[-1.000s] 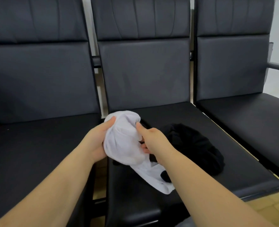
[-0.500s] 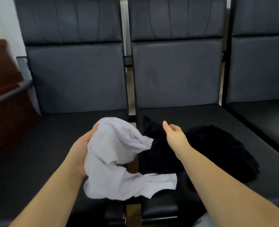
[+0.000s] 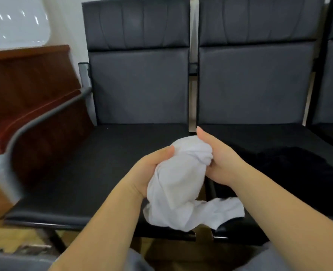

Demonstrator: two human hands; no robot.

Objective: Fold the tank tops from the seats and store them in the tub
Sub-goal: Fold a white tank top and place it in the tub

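Two dark seats [image 3: 111, 173], wooden counter [image 3: 25, 106] left. Left hand [image 3: 152, 169] and right hand [image 3: 218, 163] clutching bunched white top [image 3: 179, 184]; black top [image 3: 298, 173] alongside.

You hold a bunched white tank top [image 3: 178, 184] between both hands above the gap between two dark seats. Your left hand [image 3: 152, 169] grips its left side, thumb on top; your right hand [image 3: 218, 159] clasps the upper right of the bundle, thumb raised. A loose tail of the cloth hangs down over the seat edge. A black garment [image 3: 298, 177] lies crumpled on the right seat [image 3: 259, 137]. The left seat [image 3: 95, 169] has a grey armrest [image 3: 44, 118], with a reddish wooden panel [image 3: 28, 81] beside it.
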